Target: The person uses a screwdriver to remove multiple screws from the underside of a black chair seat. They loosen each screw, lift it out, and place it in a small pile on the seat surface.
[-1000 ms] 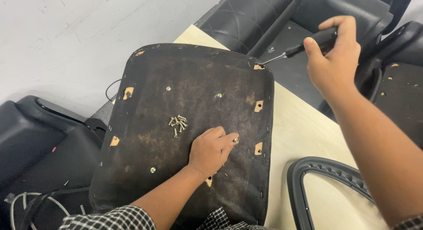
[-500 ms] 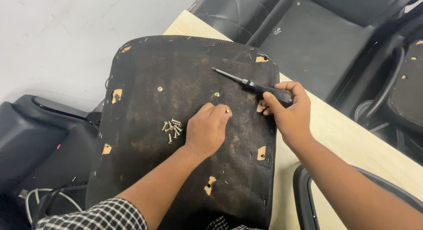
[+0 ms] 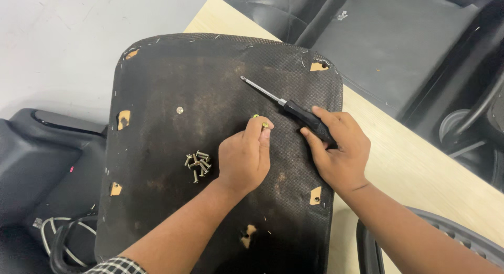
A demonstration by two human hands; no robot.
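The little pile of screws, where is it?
In the head view the pile of screws lies on the dark seat panel, left of centre, just left of the left hand.

One screwdriver (image 3: 294, 112), one seat panel (image 3: 157, 121), two hands.

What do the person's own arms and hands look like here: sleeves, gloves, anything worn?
Both hands, the left hand and right hand, are bare: no gloves, rings or watch visible. Both forearms are uncovered. A black-and-white checked sleeve shows at the bottom edge on the left arm; the right arm's sleeve is out of frame.
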